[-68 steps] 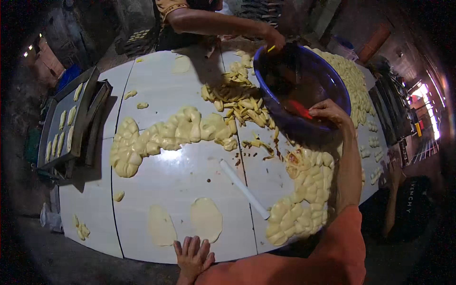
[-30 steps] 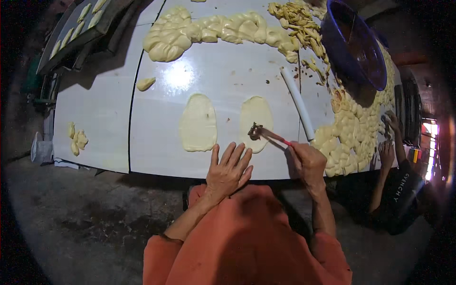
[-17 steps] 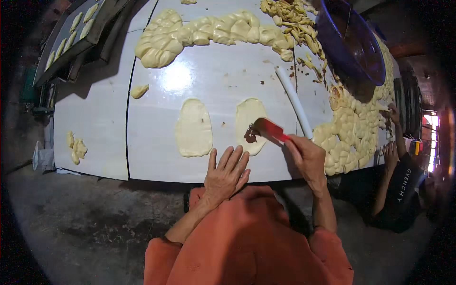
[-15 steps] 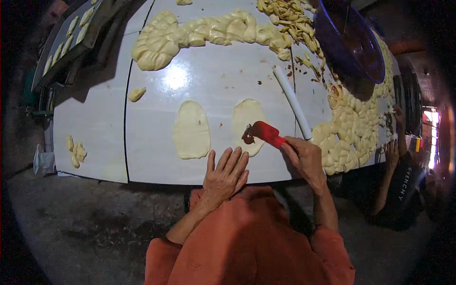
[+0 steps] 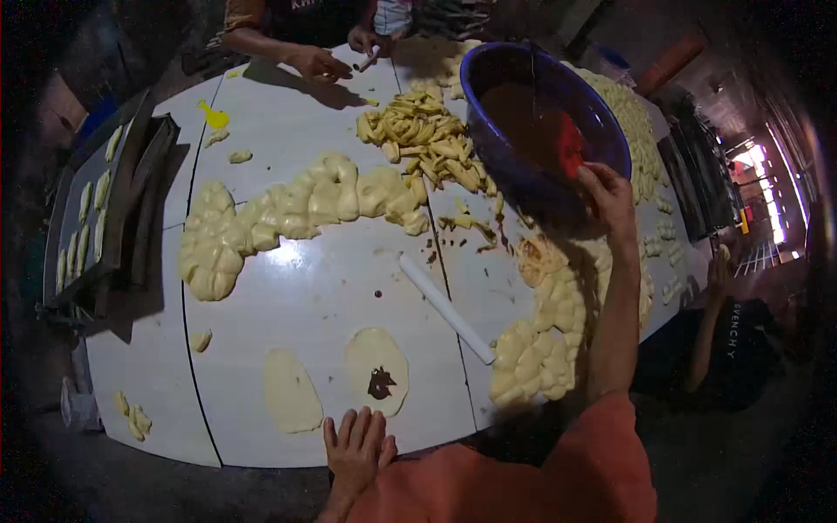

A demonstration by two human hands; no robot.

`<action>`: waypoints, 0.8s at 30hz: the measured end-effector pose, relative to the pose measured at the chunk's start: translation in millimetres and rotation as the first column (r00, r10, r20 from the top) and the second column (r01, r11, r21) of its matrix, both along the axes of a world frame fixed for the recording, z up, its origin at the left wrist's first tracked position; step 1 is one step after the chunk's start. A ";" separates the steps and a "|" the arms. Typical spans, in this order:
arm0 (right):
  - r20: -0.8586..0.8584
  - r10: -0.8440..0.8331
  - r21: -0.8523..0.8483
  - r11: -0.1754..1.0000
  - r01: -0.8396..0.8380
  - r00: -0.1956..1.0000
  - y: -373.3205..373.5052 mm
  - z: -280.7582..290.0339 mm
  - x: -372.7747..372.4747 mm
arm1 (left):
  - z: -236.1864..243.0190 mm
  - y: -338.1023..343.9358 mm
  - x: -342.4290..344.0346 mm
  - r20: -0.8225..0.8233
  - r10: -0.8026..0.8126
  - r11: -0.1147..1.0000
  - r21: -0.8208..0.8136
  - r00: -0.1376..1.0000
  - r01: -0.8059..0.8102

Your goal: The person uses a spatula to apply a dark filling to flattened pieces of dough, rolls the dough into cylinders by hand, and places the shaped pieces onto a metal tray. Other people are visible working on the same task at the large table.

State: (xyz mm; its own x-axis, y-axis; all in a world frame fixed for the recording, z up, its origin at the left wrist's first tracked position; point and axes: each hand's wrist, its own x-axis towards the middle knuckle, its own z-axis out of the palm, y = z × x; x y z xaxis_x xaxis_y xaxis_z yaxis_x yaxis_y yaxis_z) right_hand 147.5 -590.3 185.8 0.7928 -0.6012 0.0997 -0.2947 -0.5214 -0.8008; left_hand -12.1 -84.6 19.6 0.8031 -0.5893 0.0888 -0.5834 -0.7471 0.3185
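My right hand [image 5: 608, 193] grips a red spatula [image 5: 568, 144] whose blade is inside a big blue-purple basin [image 5: 475, 113]. Brown filling [image 5: 523, 113] lies in the basin. My left hand [image 5: 356, 443] rests with fingers spread at the near table edge, its fingertips just below two flattened dough ovals. The right dough oval [image 5: 366, 349] carries a dab of dark brown filling [image 5: 380, 383]; the left dough oval [image 5: 290, 392] is plain.
A white rolling pin [image 5: 446, 308] lies right of the ovals. Dough lumps [image 5: 305, 200] stretch across the table, with more dough pieces [image 5: 545, 349] at right. Yellow strips [image 5: 418, 131] are heaped beside the basin. A tray of shaped dough [image 5: 87, 209] stands left. Other people's hands [image 5: 318, 64] work across the table.
My right hand has carried the red spatula from the right dough oval up into the basin, leaving a dab of filling behind. The view has shifted toward the far side. My left hand stays near the ovals.
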 end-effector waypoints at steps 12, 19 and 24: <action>-0.500 0.366 -0.271 0.794 -0.544 0.785 -98.0 -51.9 98.6 | -8.5 2.2 -3.6 -0.041 0.052 0.999 -0.012 0.998 -0.052; -0.504 0.400 0.096 0.907 -0.411 0.766 -114.7 -26.9 70.2 | -12.7 4.6 -6.5 0.004 0.058 0.998 -0.035 0.998 -0.058; -0.473 0.394 0.255 0.917 -0.306 0.788 -117.3 -28.8 63.6 | -7.7 2.2 -4.0 0.066 0.044 0.999 0.024 0.997 -0.045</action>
